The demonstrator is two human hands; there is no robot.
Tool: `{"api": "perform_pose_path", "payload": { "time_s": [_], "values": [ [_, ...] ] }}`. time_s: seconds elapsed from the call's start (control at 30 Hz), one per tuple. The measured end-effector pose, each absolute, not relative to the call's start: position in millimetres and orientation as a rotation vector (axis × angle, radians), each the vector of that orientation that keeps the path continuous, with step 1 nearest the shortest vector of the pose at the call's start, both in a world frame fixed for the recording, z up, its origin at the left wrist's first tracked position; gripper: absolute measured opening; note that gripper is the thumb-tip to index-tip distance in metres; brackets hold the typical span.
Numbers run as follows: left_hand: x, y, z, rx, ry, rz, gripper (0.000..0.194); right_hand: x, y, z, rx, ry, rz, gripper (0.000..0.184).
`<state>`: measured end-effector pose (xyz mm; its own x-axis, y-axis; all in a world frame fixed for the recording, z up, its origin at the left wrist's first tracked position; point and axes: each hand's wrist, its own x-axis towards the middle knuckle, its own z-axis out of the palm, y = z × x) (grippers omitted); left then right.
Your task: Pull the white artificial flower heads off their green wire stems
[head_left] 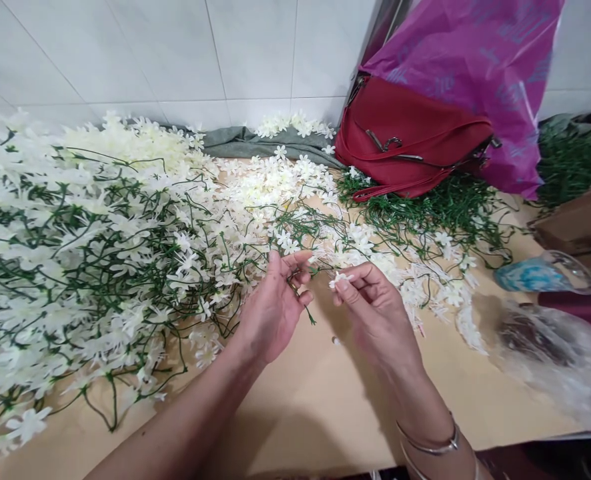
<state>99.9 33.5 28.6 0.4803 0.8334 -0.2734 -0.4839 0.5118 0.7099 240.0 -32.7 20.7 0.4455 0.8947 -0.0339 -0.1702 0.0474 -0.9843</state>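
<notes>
While the fingers of your right hand (378, 310) were clamped on a white blossom (340, 279), seemingly to steady so small a piece, those of your left hand (278, 307) curled around a green stem (311, 316), thumb apart, apparently so it would not slip. Heaped flowers (100, 253) lay left of your fingers on the surface (280, 427), probably for easy reach; a red bag (400, 130) rested beyond your right fingers.

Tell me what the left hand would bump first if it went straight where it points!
Probably the white flowers and green stems lying just beyond the left hand. How high it is above them is hard to tell, so it might pass over.
</notes>
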Motion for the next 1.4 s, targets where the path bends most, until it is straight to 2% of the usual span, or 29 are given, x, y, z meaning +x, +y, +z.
{"api": "perform_pose_path", "payload": {
  "time_s": [0.2, 0.33, 0.6, 0.83, 1.03, 1.2, 1.4],
  "values": [
    [98.7, 28.8, 20.2, 0.887, 0.648, 0.834, 0.024, 235.7, -28.6, 27.8, -1.154, -0.647, 1.051, 0.031],
    [97.5, 29.6, 17.9, 1.005, 0.682, 0.833, 0.018, 235.9, -27.0, 27.3, -1.065, -0.572, 1.101, 0.031],
    [97.4, 33.8, 21.1, 1.081, 0.753, 0.885, 0.039, 239.8, -28.0, 29.1, -1.026, -0.568, 1.119, 0.028],
    [96.2, 32.3, 20.9, 0.896, 0.688, 0.908, 0.024, 240.4, -28.6, 22.4, -1.178, -0.616, 1.013, 0.025],
    [98.9, 31.7, 17.2, 0.734, 0.653, 0.89, 0.024, 242.6, -33.2, 18.1, -1.222, -0.737, 0.988, 0.016],
    [97.6, 32.0, 10.5, 0.824, 0.676, 0.889, 0.02, 239.9, -34.9, 22.6, -1.243, -0.819, 0.979, 0.012],
    [97.9, 31.9, 11.5, 0.976, 0.722, 0.895, 0.025, 237.4, -36.2, 27.8, -1.319, -0.869, 0.915, 0.012]
  ]
}}
